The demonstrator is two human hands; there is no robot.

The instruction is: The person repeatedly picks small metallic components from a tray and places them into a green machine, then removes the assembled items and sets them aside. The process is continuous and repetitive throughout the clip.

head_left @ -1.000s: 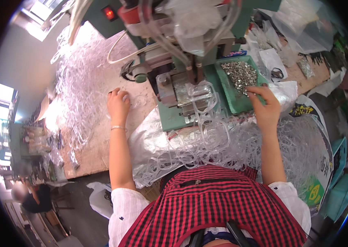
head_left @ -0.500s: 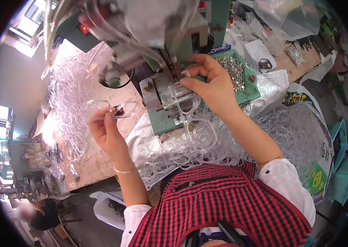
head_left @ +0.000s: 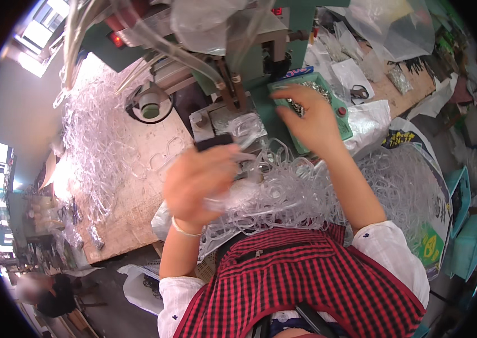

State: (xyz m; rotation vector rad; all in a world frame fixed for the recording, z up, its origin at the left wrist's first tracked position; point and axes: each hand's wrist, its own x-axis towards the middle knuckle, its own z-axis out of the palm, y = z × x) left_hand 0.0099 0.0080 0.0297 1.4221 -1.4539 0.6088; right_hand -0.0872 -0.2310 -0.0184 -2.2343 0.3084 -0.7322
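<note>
Left hand (head_left: pixel 199 183) sits mid-frame, fingers curled around a clear plastic frame (head_left: pixel 244 159) pulled up off the heap (head_left: pixel 283 194) of the same clear frames piled in front of the person (motion blur makes the exact grip hard to read, but it's closed on the piece). Right hand (head_left: pixel 311 115) is up and right of center, over the green tray (head_left: pixel 342 115) of small metal parts (head_left: pixel 320 85), fingertips pinched together on some of them. The green press (head_left: pixel 249 56) fills the top middle. Another pile of frames (head_left: pixel 94 135) lies on the wooden bench (head_left: pixel 137 186) at upper left.
</note>
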